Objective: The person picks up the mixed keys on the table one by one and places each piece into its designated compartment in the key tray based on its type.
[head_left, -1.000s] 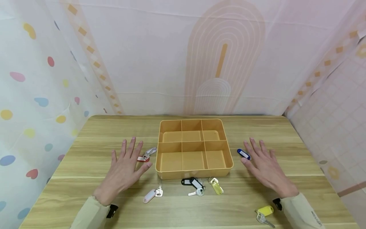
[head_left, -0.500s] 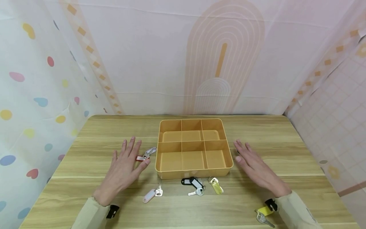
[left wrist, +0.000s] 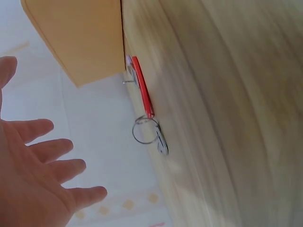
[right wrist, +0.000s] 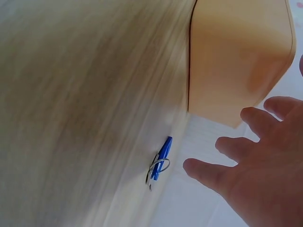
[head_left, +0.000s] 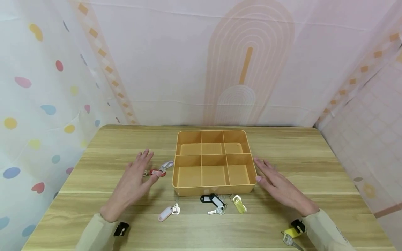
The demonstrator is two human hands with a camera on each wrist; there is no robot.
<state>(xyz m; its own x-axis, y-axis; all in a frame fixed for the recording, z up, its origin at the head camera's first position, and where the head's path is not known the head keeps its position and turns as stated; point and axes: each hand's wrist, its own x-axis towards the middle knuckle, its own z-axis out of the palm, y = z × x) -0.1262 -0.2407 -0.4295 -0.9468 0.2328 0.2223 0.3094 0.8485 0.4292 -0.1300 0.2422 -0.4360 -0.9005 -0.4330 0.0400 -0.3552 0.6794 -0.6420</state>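
An orange six-compartment box (head_left: 213,190) sits on the table, its compartments bare. My left hand (head_left: 133,184) hovers left of it with spread, straight fingers, holding nothing. Below that hand lie a red key tag (left wrist: 143,87) with a ring and key, and a pale key tag (head_left: 169,164) against the box side. My right hand (head_left: 279,188) is at the box's right side, fingers extended; whether the fingertips touch the rim I cannot tell. A blue key tag (right wrist: 163,153) with a ring lies under the right hand, hidden from the head view.
In front of the box lie a pale pink key tag (head_left: 165,214), black key tags (head_left: 216,201) with keys and a yellow-green key tag (head_left: 239,205). Partly under the right sleeve is a yellow key tag (head_left: 291,233). Patterned cloth (head_left: 169,69) hangs behind the table.
My right hand has moved left, over the blue key tag and up to the box. My left hand has turned slightly, its fingers closer together in the head view. The key tags stay put.
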